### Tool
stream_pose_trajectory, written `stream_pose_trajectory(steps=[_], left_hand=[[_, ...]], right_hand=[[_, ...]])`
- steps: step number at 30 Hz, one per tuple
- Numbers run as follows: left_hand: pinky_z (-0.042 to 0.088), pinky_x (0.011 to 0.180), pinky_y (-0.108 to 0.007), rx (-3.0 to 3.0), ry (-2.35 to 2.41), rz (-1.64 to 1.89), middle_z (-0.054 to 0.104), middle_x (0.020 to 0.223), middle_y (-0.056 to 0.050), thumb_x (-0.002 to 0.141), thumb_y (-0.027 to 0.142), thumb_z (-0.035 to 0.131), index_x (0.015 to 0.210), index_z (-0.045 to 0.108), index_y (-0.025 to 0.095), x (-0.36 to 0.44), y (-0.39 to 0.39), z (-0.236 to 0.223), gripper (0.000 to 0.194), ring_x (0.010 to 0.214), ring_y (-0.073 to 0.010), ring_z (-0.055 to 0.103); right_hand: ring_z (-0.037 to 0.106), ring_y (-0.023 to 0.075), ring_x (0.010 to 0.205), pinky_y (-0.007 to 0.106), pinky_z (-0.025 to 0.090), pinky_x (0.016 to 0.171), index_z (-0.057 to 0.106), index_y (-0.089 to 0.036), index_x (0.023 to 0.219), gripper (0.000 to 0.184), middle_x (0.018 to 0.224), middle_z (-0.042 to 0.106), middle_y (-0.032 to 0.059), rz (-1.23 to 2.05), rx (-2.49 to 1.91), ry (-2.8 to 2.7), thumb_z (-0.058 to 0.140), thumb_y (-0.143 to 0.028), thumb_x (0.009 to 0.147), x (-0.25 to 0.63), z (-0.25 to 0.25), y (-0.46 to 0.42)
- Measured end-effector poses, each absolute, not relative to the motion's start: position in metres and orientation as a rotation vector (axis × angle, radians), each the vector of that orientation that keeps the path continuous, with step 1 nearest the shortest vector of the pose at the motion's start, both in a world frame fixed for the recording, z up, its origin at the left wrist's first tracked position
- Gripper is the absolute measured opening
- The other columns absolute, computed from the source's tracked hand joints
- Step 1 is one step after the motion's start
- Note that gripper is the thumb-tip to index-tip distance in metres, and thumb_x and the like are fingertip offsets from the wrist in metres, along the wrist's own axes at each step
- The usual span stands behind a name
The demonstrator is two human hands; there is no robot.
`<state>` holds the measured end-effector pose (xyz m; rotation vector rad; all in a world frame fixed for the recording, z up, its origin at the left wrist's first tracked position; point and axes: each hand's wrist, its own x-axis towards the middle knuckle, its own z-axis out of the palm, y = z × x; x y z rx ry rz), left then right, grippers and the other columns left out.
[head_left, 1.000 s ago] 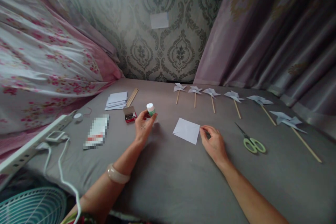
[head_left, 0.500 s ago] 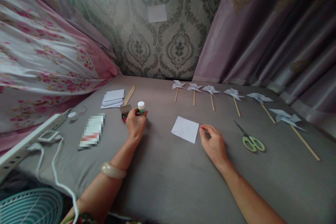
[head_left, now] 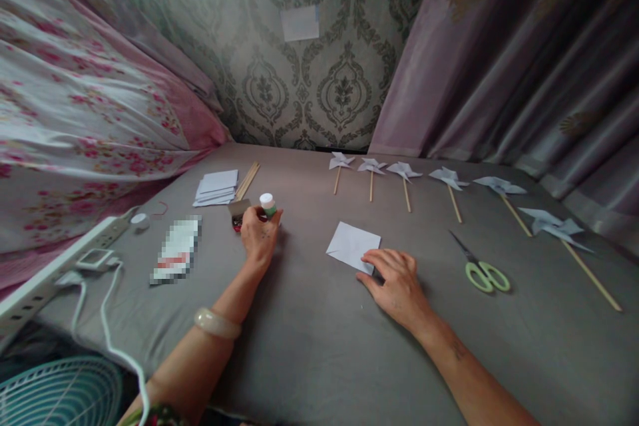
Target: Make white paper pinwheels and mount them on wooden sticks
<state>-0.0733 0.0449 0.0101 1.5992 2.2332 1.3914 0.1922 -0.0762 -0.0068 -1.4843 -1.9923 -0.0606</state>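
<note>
A small glue stick [head_left: 267,202] with a white top and a green band stands upright in the fingers of my left hand [head_left: 259,238], which is closed around its lower part. Just beside that hand is a small open box [head_left: 238,213] with red and dark bits in it, partly hidden by my fingers. A white square of paper [head_left: 351,244] lies flat in front of me, with a short crease line near its left corner. My right hand [head_left: 397,283] reaches over the paper's right corner, fingertips on it, thumb spread apart near its lower edge.
Paper pinwheels on sticks [head_left: 449,180] line the back and right. Green-handled scissors [head_left: 482,269] lie at right. Stacked paper [head_left: 217,188], wooden sticks [head_left: 247,181], a blurred packet [head_left: 177,249], a white round item [head_left: 140,221] and a power strip [head_left: 60,273] are at left.
My right hand has moved left from the paper's right edge onto its corner, and its thumb has spread from the fingers. My left hand stays on the glue stick, which leans slightly left.
</note>
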Motion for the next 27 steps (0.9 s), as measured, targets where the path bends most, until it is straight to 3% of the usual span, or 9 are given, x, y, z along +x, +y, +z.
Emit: stream_pose_trajectory(steps=[16,22,27], left_hand=[[0.047,0.075,-0.034,1.607,2.163,1.4,0.064,0.084,-0.004,0.066,0.041,0.071,0.088,0.057,0.017,-0.075,0.034,0.012,0.035,0.074,-0.0193,0.06],[0.045,0.071,-0.03,1.752,2.035,1.463,0.06,0.07,-0.001,0.081,0.044,0.058,0.073,0.057,0.018,-0.059,0.014,0.021,0.027,0.064,-0.0151,0.055],[0.045,0.07,-0.028,2.113,1.679,1.264,0.06,0.067,-0.002,0.081,0.041,0.056,0.069,0.058,0.02,-0.035,0.004,0.017,0.024,0.065,-0.0153,0.055]], right_hand=[[0.06,0.0206,0.097,0.042,0.028,0.092,0.066,-0.024,0.09,0.014,0.1,0.072,0.0033,-0.012,-1.517,-2.071,0.054,-0.031,0.091,0.198,-0.003,-0.073],[0.059,0.0197,0.096,0.041,0.026,0.094,0.068,-0.022,0.087,0.013,0.099,0.072,0.0027,-0.02,-1.514,-2.12,0.057,-0.028,0.091,0.2,0.002,-0.074],[0.058,0.0194,0.096,0.041,0.024,0.096,0.068,-0.022,0.086,0.015,0.099,0.072,0.0027,-0.074,-1.471,-2.164,0.055,-0.027,0.092,0.201,0.002,-0.074]])
